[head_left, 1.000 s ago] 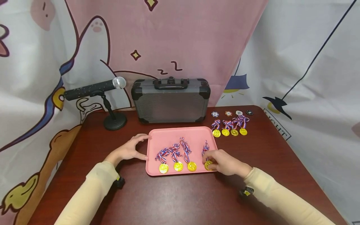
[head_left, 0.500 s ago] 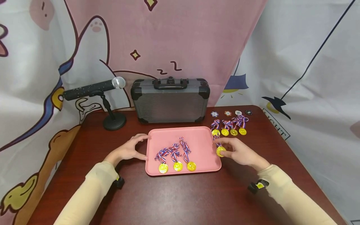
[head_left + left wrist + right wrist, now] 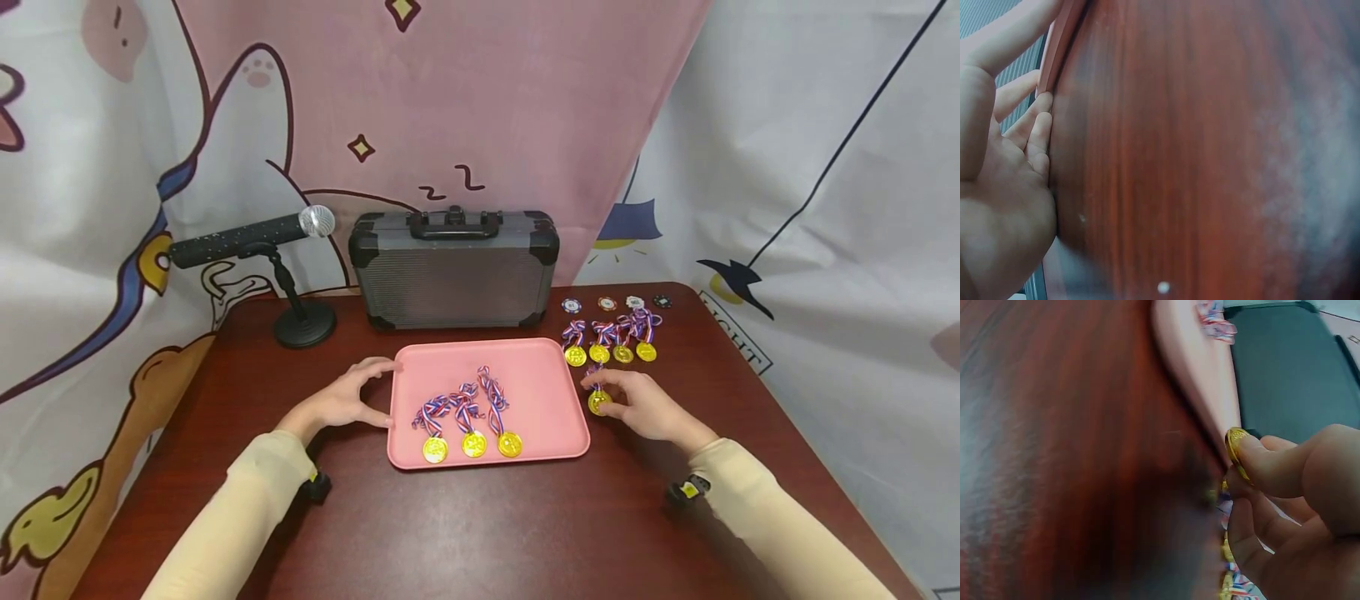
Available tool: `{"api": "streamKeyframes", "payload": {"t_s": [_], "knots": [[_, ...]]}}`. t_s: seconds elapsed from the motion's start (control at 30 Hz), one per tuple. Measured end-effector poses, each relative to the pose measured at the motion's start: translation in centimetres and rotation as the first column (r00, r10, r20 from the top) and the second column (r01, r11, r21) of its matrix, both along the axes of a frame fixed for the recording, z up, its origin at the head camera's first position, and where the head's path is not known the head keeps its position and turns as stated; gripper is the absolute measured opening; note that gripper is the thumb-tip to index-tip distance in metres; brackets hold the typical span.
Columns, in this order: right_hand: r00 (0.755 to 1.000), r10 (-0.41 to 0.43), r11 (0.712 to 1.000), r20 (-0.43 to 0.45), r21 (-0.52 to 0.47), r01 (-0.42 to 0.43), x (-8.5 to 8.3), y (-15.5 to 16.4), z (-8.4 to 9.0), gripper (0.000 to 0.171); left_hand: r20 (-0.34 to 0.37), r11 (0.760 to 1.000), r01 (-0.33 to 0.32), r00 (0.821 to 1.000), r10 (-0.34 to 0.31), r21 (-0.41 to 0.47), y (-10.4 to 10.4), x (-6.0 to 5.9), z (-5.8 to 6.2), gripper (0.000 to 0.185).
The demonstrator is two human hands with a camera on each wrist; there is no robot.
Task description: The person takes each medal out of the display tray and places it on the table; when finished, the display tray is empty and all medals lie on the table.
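My right hand (image 3: 643, 406) pinches a gold medal (image 3: 597, 404) just off the tray's right edge. Its red, white and blue ribbon trails toward the back, partly covered by my fingers. In the right wrist view the medal disc (image 3: 1234, 447) shows between thumb and fingertips. Three more medals with bunched ribbons lie on the pink tray (image 3: 540, 375): a left one (image 3: 435, 450), a middle one (image 3: 474, 443) and a right one (image 3: 510, 444). My left hand (image 3: 341, 400) rests at the tray's left edge, thumb and fingers spread, fingertips touching the rim.
Behind the right hand, several medals (image 3: 599, 354) lie in a row, with several poker chips (image 3: 607, 304) beyond them. A grey case (image 3: 454, 275) stands behind the tray. A microphone (image 3: 251, 237) on a stand is at the back left of the table (image 3: 480, 533).
My right hand has lifted the rightmost medal from the tray and carried it right and back, past the tray's edge. My left hand stays at the left rim.
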State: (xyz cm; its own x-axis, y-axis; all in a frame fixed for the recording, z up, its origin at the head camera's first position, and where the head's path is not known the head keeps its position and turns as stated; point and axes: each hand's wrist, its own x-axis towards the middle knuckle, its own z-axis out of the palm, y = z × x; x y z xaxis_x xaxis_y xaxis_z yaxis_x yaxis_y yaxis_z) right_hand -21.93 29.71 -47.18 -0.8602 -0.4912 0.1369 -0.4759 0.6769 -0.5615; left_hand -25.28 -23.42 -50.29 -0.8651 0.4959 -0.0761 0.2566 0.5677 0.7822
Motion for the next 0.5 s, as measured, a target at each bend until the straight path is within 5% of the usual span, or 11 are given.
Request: {"api": "streamKeyframes", "payload": {"t_s": [0.23,0.5], "knots": [[0.989,0.099,0.994,-0.108,0.065,-0.093,0.05,-0.38,-1.06,0.043,0.002,1.0,0.0,1.0,0.0,0.001,0.1,0.06,0.19,0.096],[0.984,0.09,0.99,-0.151,0.119,-0.072,0.16,-0.42,-0.96,0.047,-0.004,1.0,0.0,1.0,0.0,-0.003,0.11,0.08,0.19,0.096]]}}
